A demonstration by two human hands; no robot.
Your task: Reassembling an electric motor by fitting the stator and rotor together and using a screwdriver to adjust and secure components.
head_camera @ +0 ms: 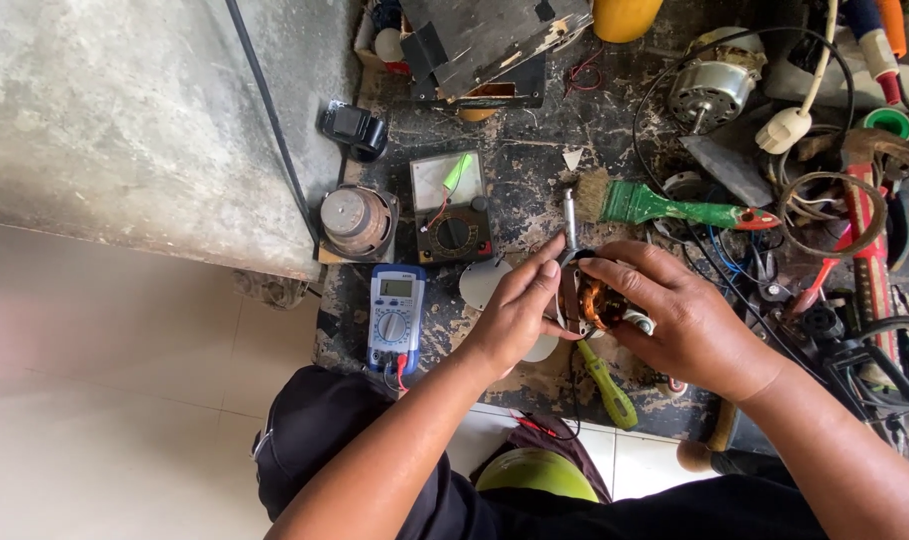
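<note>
My right hand (679, 315) grips a small electric motor (596, 303) with copper windings, held just above the dirty workbench (534, 190). A metal shaft sticks up from it toward the far side. My left hand (519, 310) pinches at the motor's left side, fingertips touching its wires near the shaft. A yellow-green screwdriver (607, 385) lies under my hands near the bench's front edge.
A blue digital multimeter (395, 315) and an analog meter (451, 208) lie left of my hands. A green-handled brush (664, 206) lies behind them. Another motor (712, 90), cables, pliers and tools crowd the right side. A concrete wall (124, 110) stands at left.
</note>
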